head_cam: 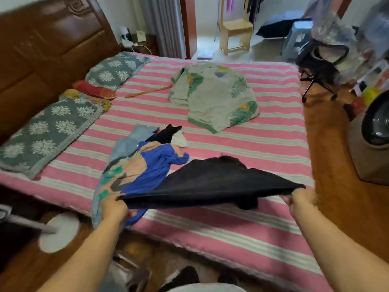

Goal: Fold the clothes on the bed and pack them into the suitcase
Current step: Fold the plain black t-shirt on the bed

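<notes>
A black garment [210, 182] is stretched out just above the pink striped bed [242, 234]. My left hand [116, 208] grips its left corner and my right hand [301, 200] grips its right corner, pulling it taut between them. To the left of it lies a heap of clothes [143, 163]: a blue piece, a peach and green patterned piece, grey and black pieces. No suitcase is clearly in view.
A leaf-print quilt [214, 95] lies crumpled at the bed's far middle. Two grey patterned pillows [50, 131] lie by the wooden headboard [46, 49]. An office chair [322, 66] and a round appliance [374, 135] stand on the right. A white fan base [61, 230] stands on the floor at left.
</notes>
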The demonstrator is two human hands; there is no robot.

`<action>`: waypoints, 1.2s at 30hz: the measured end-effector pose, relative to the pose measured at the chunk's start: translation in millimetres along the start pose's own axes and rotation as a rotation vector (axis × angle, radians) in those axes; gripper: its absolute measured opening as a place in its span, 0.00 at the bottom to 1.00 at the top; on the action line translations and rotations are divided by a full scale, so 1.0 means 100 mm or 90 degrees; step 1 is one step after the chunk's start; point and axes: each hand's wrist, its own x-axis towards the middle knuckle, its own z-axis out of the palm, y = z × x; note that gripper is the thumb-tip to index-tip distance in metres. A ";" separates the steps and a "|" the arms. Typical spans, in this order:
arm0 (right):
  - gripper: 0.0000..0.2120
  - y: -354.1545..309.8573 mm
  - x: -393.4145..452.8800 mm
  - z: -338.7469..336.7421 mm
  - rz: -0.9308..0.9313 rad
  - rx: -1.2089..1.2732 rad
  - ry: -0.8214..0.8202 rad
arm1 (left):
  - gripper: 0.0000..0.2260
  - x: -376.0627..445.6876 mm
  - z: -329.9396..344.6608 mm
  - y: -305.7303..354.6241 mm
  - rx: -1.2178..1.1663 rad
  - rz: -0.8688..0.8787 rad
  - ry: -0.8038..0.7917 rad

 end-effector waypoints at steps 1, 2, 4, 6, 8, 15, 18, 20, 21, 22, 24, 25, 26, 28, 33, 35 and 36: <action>0.24 0.28 0.00 -0.13 0.012 -0.005 -0.018 | 0.21 0.02 0.01 -0.30 0.009 -0.028 -0.006; 0.22 0.51 -0.07 -0.29 0.014 -0.050 -0.023 | 0.22 -0.02 0.02 -0.56 0.026 -0.058 -0.009; 0.20 0.95 -0.13 -0.69 0.010 -0.145 -0.025 | 0.21 -0.10 -0.02 -0.96 0.048 -0.110 -0.032; 0.19 1.18 -0.33 -1.06 0.026 -0.239 -0.009 | 0.17 -0.15 -0.08 -1.24 0.092 -0.129 -0.076; 0.20 1.39 -0.48 -1.41 0.036 -0.326 0.004 | 0.17 -0.12 -0.15 -1.46 0.147 -0.132 -0.120; 0.07 1.78 -1.12 -1.80 0.144 -0.266 0.163 | 0.19 0.03 -0.35 -1.76 0.246 -0.139 -0.222; 0.10 2.05 -1.25 -2.00 0.243 -0.150 0.280 | 0.13 0.03 -0.43 -1.75 0.266 -0.131 -0.249; 0.11 2.21 -1.29 -2.11 0.294 -0.080 0.299 | 0.10 0.03 -0.43 -1.71 0.229 -0.187 -0.238; 0.12 2.29 -1.28 -2.14 0.327 -0.056 0.300 | 0.10 0.03 -0.42 -1.70 0.215 -0.221 -0.217; 0.14 2.31 -1.29 -2.10 0.362 -0.071 0.285 | 0.10 0.04 -0.40 -1.69 0.213 -0.238 -0.202; 0.12 2.24 -1.32 -1.96 0.422 -0.113 0.220 | 0.06 0.07 -0.34 -1.64 0.238 -0.268 -0.201; 0.09 2.18 -1.26 -1.87 0.427 -0.124 0.199 | 0.05 0.10 -0.28 -1.60 0.228 -0.291 -0.208; 0.08 2.04 -1.28 -1.75 0.419 -0.121 0.166 | 0.05 0.15 -0.22 -1.54 0.197 -0.311 -0.219; 0.10 1.57 -1.33 -1.40 0.386 -0.151 0.104 | 0.06 0.31 -0.03 -1.26 0.069 -0.329 -0.215; 0.14 -0.32 -0.90 -0.56 0.224 0.157 -0.010 | 0.06 0.60 0.62 0.72 -0.223 -0.238 -0.241; 0.09 -1.31 -1.07 -0.25 0.026 0.205 -0.095 | 0.09 0.47 0.75 1.88 -0.322 -0.107 -0.273; 0.08 -1.82 -0.90 -0.14 -0.028 0.246 -0.138 | 0.10 0.36 0.78 2.48 -0.354 -0.030 -0.283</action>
